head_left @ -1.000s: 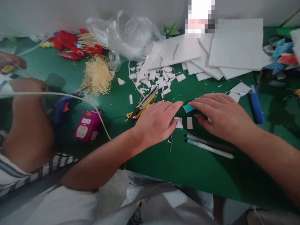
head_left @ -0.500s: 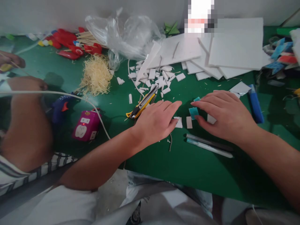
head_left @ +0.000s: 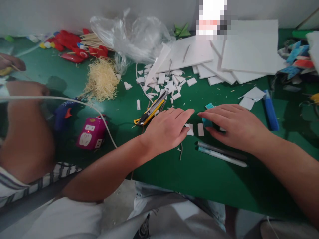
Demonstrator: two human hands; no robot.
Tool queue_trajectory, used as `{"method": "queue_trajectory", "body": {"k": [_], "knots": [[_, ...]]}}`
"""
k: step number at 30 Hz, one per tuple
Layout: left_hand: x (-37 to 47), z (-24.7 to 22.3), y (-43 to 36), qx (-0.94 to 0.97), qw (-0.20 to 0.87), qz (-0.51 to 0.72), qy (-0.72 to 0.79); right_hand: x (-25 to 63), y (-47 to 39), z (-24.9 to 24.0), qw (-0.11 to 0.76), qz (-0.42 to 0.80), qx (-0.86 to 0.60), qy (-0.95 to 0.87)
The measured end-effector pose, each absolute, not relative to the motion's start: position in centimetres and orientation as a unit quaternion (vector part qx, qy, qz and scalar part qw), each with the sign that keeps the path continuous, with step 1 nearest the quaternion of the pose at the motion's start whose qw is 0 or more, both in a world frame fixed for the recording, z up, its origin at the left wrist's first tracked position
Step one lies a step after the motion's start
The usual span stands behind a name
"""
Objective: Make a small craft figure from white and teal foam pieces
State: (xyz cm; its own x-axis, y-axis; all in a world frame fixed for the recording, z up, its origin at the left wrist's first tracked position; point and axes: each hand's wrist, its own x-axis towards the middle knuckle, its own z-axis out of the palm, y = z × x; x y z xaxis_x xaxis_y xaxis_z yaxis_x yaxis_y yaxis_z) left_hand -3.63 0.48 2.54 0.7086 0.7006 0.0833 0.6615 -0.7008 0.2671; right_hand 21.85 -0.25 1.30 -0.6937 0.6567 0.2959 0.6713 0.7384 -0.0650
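Note:
My left hand (head_left: 167, 128) rests palm down on the green table, its fingers stretched out and thumb apart. The thumb tip is at the edge of a small white foam piece (head_left: 190, 129); whether it presses on it I cannot tell. Beside that lies a second white foam piece (head_left: 200, 129). My right hand (head_left: 238, 123) is spread over a small blue piece (head_left: 206, 122), partly hidden between fingers and thumb. Another blue piece (head_left: 209, 106) shows beyond the fingertips. Left of my left hand lies a yellow and black utility knife (head_left: 152, 109).
Foam scraps (head_left: 171, 84) and white foam sheets (head_left: 250, 46) lie at the back. Two pens (head_left: 221, 156) and a blue stick-like object (head_left: 271, 111) are at the right. A pink power adapter (head_left: 92, 132) with a cable stands left, near another person's arm (head_left: 28, 129).
My right hand has shifted slightly left and toward me, covering more of the blue piece and uncovering white pieces behind it. My left hand has barely moved.

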Motion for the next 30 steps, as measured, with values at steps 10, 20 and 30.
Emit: {"method": "queue_trajectory", "body": {"k": [10, 20, 30], "knots": [[-3.6, 2.3, 0.6, 0.921, 0.110, 0.086, 0.365, 22.4, -0.6, 1.1, 0.161, -0.026, -0.387, -0.908], [-3.6, 2.2, 0.7, 0.923, 0.109, 0.083, 0.360, 22.3, -0.8, 2.1, 0.184, -0.033, -0.384, -0.904], [-3.7, 2.2, 0.7, 0.929, 0.091, 0.080, 0.350, 22.7, -1.7, 2.3, 0.207, 0.047, -0.396, -0.894]]}}
